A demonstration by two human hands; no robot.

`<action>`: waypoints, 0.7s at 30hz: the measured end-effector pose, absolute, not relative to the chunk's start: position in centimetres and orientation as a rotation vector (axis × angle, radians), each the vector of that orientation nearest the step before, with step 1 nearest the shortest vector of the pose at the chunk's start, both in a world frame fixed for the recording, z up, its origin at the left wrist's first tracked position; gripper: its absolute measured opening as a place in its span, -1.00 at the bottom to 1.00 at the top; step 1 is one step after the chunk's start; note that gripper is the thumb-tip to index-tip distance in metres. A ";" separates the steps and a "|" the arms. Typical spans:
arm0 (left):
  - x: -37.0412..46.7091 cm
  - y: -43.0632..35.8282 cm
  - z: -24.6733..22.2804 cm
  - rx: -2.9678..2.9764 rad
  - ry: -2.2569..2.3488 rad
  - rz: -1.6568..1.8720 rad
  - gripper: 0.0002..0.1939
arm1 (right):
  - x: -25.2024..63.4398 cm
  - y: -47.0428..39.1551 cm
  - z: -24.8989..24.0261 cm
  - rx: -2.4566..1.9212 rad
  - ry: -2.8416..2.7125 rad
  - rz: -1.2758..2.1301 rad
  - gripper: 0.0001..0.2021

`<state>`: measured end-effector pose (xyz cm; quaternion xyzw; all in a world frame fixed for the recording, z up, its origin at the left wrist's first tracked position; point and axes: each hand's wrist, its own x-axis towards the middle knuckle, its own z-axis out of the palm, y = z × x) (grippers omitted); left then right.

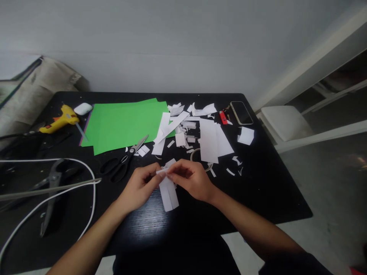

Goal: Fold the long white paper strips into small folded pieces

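Near the front middle of the black table, my left hand (145,184) and my right hand (191,177) meet over a piece of folded white paper (169,194). Thumb and fingers of each hand pinch its upper edge, and the strip hangs down toward me with a crease along it. My fingers partly cover the top of the paper, where another white bit shows behind. Left of my hands lie black-handled scissors (126,157), blades slightly apart. Just beyond my right hand is a roll of tape (197,154), partly under white sheets (208,141).
Green sheets (126,124) lie at the back left beside a yellow glue gun (64,118) and a white mouse (83,109). Paper scraps (186,133) spread across the middle. A phone (241,113) and red lighter (223,117) sit back right. A white cable (93,198) loops at left over larger shears (53,191).
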<state>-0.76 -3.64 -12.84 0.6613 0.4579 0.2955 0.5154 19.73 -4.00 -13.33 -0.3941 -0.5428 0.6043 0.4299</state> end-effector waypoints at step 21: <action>-1.0 -3.4 -13.5 1.080 0.983 0.748 -0.58 | 20.5 -3.9 -13.2 -0.734 -1.287 1.788 -0.77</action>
